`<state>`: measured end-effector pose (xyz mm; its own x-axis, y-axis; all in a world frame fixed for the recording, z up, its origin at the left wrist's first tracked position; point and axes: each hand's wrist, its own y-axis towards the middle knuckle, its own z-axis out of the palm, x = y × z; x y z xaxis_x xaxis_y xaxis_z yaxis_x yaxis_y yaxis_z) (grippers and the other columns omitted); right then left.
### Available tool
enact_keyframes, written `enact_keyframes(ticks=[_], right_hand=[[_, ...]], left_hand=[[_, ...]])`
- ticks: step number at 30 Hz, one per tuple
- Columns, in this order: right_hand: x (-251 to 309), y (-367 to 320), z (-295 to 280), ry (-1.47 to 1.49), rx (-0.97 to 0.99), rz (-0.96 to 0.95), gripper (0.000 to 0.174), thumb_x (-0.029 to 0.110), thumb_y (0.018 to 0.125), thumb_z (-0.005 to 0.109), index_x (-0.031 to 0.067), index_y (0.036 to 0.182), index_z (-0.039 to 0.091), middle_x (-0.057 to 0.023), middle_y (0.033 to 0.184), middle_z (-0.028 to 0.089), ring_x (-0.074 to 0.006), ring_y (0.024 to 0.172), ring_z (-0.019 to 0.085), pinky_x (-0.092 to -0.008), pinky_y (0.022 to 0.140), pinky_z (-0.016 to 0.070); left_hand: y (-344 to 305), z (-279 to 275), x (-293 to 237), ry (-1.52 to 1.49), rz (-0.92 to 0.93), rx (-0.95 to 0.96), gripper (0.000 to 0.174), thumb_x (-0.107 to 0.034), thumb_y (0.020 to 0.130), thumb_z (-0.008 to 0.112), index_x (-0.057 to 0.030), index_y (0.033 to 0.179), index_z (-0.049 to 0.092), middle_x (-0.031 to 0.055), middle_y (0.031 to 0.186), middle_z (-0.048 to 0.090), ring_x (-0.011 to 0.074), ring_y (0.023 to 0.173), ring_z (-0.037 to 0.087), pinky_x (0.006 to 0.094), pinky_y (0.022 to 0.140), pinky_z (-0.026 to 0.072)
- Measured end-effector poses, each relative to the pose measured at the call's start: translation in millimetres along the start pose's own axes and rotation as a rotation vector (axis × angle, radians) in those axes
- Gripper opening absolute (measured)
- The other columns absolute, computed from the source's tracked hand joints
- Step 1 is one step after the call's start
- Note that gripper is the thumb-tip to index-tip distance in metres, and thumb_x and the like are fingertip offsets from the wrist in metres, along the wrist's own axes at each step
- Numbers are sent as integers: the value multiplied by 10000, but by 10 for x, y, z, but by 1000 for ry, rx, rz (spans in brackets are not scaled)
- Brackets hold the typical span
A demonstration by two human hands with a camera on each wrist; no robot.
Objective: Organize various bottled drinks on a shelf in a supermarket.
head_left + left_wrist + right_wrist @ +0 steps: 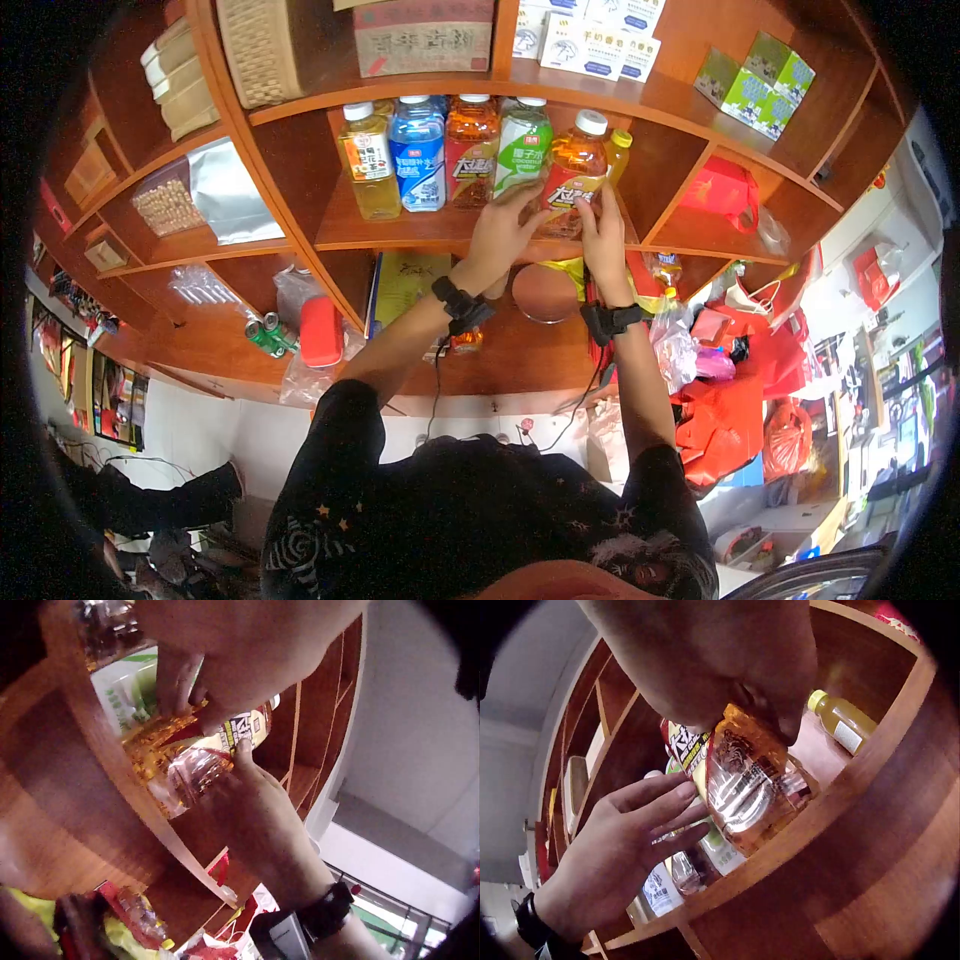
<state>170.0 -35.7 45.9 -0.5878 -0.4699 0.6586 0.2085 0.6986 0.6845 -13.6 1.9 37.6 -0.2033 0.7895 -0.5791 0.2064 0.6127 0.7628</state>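
Observation:
An orange-drink bottle with a white cap and red-yellow label (575,190) is at the shelf's front edge, between both hands. The left hand (500,240) touches its left side with extended, spread fingers; in the right wrist view that left hand (619,844) has its fingertips against the label. The right hand (606,245) holds the bottle's right side, thumb on the front; its far fingers are partly hidden. From the left wrist view, a finger of the right hand (266,817) lies against the label. Beside the bottle stands a green-labelled bottle (523,145).
Left along the shelf (430,230) stand a red-labelled bottle (471,155), a blue bottle (418,160) and a yellowish one (370,165). A small yellow-capped bottle (621,150) stands behind right. A divider (680,192) rises further right. Red bags (730,420) lie at lower right.

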Motion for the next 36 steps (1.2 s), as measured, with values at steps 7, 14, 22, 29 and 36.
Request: enact_keyframes(ticks=[7, 14, 22, 29, 36], right_hand=[[-167, 186, -99, -22, 78, 49, 439, 176, 1020, 646, -30, 1382, 510, -240, 1134, 711, -348, 1045, 717, -410, 879, 550], [-369, 719, -94, -215, 231, 21, 329, 203, 1015, 654, -50, 1209, 578, -271, 1127, 716, -429, 1104, 688, -442, 889, 550], [-717, 970, 87, -208, 187, 44, 402, 194, 1008, 682, -99, 1258, 569, -269, 1170, 721, -333, 1148, 705, -387, 951, 539], [-526, 935, 222, -301, 136, 58, 354, 193, 985, 705, -75, 1191, 598, -258, 1145, 726, -352, 1092, 718, -409, 904, 557], [-869, 1220, 449, -411, 66, 99, 344, 177, 976, 704, -70, 1198, 613, -258, 1085, 730, -380, 1059, 718, -440, 898, 557]], left_hand=[[16, 244, 12, 85, -97, -52, 214, -142, 905, 746, -43, 1065, 643, 139, 1002, 681, 348, 826, 702, 446, 709, 574], [56, 255, -17, 265, -102, 243, 179, -184, 939, 655, -59, 1063, 689, 134, 1033, 716, 381, 853, 702, 488, 682, 574], [-926, -563, 83, 136, -398, 338, 210, -178, 936, 698, -101, 1129, 730, 119, 1013, 730, 324, 826, 720, 426, 686, 579], [-1620, -834, 564, 260, -426, 317, 379, -320, 976, 691, -150, 1314, 659, 187, 981, 748, 318, 773, 727, 457, 714, 586], [-2629, -319, 1675, -428, -673, 433, 762, -247, 802, 859, -74, 1446, 491, 224, 1333, 623, 429, 1209, 607, 479, 1018, 497]])
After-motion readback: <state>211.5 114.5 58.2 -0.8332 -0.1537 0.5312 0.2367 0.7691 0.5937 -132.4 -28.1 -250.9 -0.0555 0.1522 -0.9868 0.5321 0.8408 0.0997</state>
